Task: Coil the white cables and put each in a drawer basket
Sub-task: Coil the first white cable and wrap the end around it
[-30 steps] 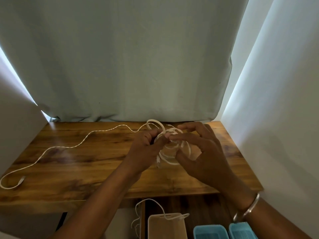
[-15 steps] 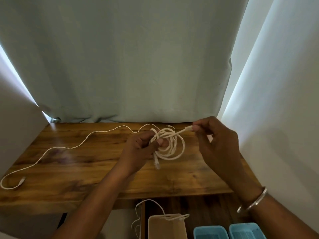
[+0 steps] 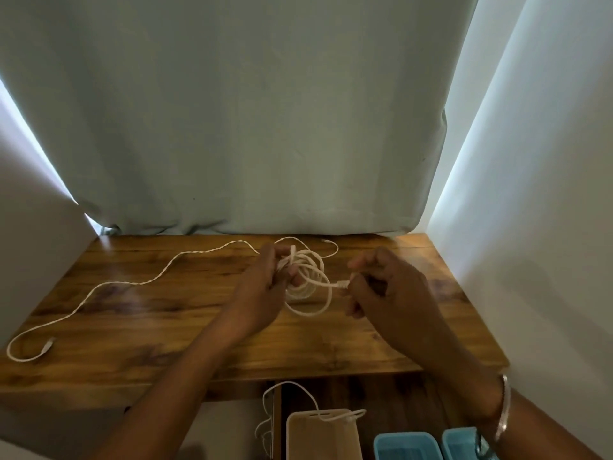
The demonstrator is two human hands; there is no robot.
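A coiled white cable (image 3: 310, 277) hangs in loops above the wooden table (image 3: 166, 327). My left hand (image 3: 265, 287) pinches the coil at its left side. My right hand (image 3: 388, 287) holds the cable's plug end (image 3: 343, 284) just right of the coil. A second white cable (image 3: 132, 283) lies stretched across the table to the left, its plug (image 3: 46, 346) near the left edge. Below the table edge a beige basket (image 3: 323, 436) has a third white cable (image 3: 298, 396) draped over its rim. Two blue baskets (image 3: 408, 446) (image 3: 461, 443) stand to its right.
A pale green curtain (image 3: 248, 127) hangs behind the table. White walls close in on the left and the right (image 3: 530, 227). The baskets sit in an open drawer below the table's front edge. A bangle (image 3: 502, 406) is on my right wrist.
My right hand has brought the plug end down from the upper right of the coil to its right side, lower. The coil in my left hand hangs looser, with a larger bottom loop.
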